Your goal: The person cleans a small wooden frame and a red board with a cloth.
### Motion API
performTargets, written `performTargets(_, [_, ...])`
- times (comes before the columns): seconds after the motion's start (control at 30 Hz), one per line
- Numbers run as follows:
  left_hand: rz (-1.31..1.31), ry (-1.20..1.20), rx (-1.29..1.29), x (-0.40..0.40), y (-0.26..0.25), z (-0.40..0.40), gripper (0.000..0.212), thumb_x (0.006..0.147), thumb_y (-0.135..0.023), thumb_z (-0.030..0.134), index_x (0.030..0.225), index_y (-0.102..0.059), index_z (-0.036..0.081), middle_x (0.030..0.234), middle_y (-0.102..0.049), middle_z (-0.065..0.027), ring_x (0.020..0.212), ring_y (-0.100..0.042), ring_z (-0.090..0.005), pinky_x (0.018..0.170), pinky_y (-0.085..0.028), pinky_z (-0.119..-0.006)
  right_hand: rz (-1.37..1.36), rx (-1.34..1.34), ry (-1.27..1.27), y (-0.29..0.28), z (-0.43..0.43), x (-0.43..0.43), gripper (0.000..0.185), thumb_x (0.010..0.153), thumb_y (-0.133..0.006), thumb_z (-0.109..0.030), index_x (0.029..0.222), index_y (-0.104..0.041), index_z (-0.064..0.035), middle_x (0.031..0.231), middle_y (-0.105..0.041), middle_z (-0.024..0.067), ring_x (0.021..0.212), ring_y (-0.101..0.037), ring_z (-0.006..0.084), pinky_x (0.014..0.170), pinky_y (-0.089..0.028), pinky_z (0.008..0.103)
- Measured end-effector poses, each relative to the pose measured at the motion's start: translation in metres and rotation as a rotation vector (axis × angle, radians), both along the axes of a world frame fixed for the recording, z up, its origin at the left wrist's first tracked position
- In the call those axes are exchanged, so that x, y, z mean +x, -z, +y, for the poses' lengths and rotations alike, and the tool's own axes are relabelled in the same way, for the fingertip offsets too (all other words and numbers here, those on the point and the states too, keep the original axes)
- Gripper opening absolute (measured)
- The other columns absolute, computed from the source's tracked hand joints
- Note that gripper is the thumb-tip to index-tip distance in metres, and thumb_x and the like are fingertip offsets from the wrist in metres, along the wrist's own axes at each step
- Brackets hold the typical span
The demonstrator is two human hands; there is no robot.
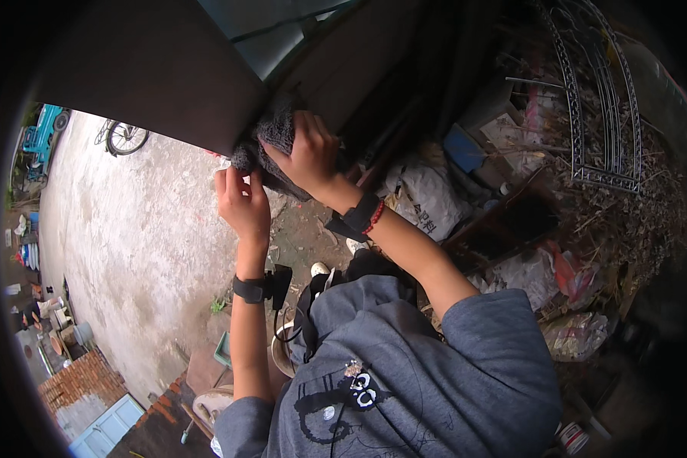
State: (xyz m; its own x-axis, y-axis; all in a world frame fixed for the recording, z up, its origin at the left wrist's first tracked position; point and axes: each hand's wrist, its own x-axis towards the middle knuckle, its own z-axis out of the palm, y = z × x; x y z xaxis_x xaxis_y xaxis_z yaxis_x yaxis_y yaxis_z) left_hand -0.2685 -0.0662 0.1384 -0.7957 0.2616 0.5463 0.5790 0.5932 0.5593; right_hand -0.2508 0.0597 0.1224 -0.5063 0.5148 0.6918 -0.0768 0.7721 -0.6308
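Note:
A dark grey cloth [276, 130] with a fuzzy pile is bunched between my hands. My right hand [308, 151] grips its upper part, thumb to the left and fingers curled over the far side. Lower and to the left, my left hand [243, 197] pinches a corner of the same cloth between thumb and fingers. The cloth lies against the edge of a dark flat panel [166, 68], where it meets another dark surface [343, 63]. Shadow hides the cloth's far side and whatever it touches there.
White sacks [429, 194] with printing, a blue box [464, 147] and dry stalks [607, 229] crowd the right. A metal rack [607, 114] rests on the stalks. At left, a bicycle wheel [127, 137] and a teal vehicle [47, 134] stand on the concrete yard [131, 229].

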Motion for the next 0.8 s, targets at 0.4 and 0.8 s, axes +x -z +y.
performTargets(0.4, [0.193, -0.076, -0.117, 0.006, -0.008, 0.022, 0.009, 0.076, -0.056, 0.008, 0.077, -0.048, 0.004, 0.081, -0.048, -0.0120, 0.062, -0.052, -0.0300, 0.052, -0.040, -0.038, -0.203, -0.449, -0.049, -0.017, 0.009, 0.000, 0.045, 0.068, -0.065, -0.039, 0.082, -0.057, 0.0033, 0.076, -0.060, 0.0238, 0.073, -0.059, 0.0383, 0.063, -0.047, 0.0422])
performTargets(0.8, [-0.100, 0.655, -0.171, 0.085, 0.005, 0.015, 0.020, 0.072, -0.065, 0.015, 0.072, -0.048, 0.005, 0.068, -0.042, -0.0080, 0.054, -0.045, -0.0248, 0.050, -0.036, -0.035, 0.040, -1.657, -0.370, 0.052, 0.030, 0.156, 0.026, 0.081, -0.057, -0.018, 0.098, -0.058, 0.0004, 0.090, -0.062, 0.0067, 0.079, -0.060, 0.0154, 0.073, -0.047, 0.0273])
